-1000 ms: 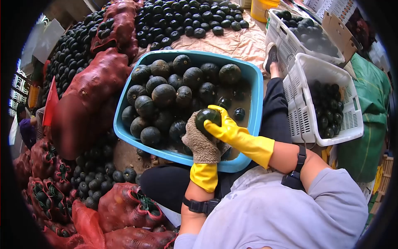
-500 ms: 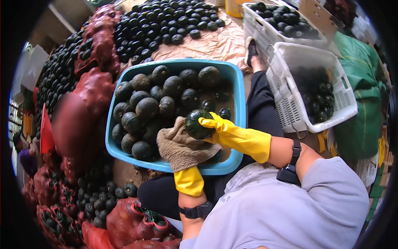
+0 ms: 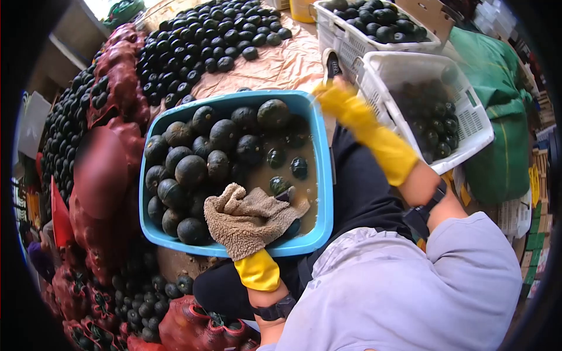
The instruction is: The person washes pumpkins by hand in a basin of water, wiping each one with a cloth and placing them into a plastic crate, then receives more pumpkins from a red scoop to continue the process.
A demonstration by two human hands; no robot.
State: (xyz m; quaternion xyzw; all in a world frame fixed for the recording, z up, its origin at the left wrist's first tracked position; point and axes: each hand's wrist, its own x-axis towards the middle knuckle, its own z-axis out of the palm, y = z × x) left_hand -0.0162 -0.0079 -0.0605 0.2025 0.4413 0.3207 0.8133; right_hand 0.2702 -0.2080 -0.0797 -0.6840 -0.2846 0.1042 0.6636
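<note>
A brown fluffy towel covers my left hand, which wears a yellow rubber glove and holds it above the near side of the blue tub. The towel hides its fingers. My yellow-gloved right hand is raised near the tub's far right rim, smeared by motion, with no squash visible in it. Dark green kabocha squashes are heaped in the tub's left half. Several wet ones, including a kabocha squash beside the towel, sit in murky water on the right.
A white crate with dark squashes stands to the right, another full white crate behind it. Many squashes cover a pinkish sheet at the back. Red mesh sacks line the left. My leg flanks the tub.
My right hand has swung away from the towel, up and right, and the squash it held is no longer seen in it. The towel stays on my left hand. The view has shifted slightly.
</note>
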